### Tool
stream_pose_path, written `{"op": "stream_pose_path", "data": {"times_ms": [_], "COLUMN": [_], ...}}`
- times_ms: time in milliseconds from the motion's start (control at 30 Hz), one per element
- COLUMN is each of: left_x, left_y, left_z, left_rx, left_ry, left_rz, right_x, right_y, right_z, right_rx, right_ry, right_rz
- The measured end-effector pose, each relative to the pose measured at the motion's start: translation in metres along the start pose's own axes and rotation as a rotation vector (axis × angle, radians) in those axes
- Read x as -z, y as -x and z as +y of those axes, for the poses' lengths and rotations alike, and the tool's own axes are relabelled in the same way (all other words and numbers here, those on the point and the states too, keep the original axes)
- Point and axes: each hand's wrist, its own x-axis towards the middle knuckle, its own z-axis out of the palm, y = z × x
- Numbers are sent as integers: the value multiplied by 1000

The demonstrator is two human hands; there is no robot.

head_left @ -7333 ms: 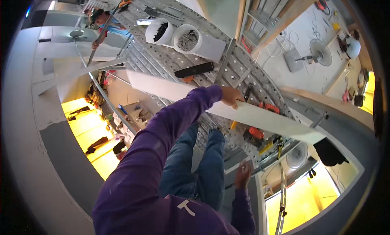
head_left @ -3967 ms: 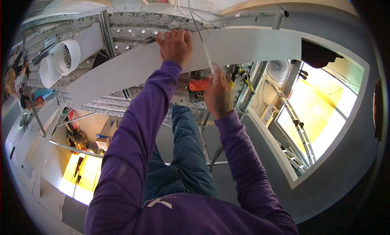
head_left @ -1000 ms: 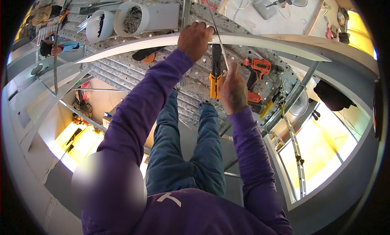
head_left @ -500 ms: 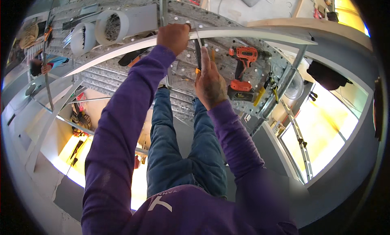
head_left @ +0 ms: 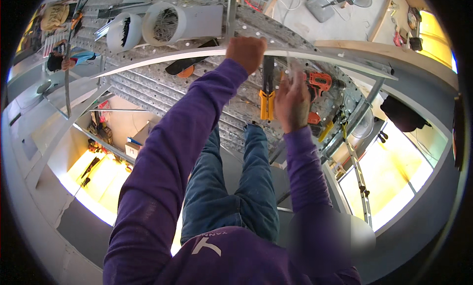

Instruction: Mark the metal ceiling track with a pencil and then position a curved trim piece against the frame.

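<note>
Both hands (head_left: 245, 52) (head_left: 292, 103) grasp thin white strip (head_left: 162, 59).

Both arms outstretched, left hand (head_left: 245, 52) clenched, right hand (head_left: 292, 102) half-curled

Small brown cardboard box (head_left: 132, 149) on the lower shelf (head_left: 106, 146), left side.
</note>
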Motion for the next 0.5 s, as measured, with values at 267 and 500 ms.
{"op": "stream_pose_path", "data": {"times_ms": [267,500], "left_x": [15,9], "left_y": [12,8], "left_z": [6,8], "left_rx": [66,-12], "left_ry": [13,61], "left_rz": [-129,-142], "right_x": [-11,-17], "right_y": [-53,-56], "right_z": [10,32], "right_rx": [134,73], "right_ry": [227,202], "right_rz": [71,33]}}
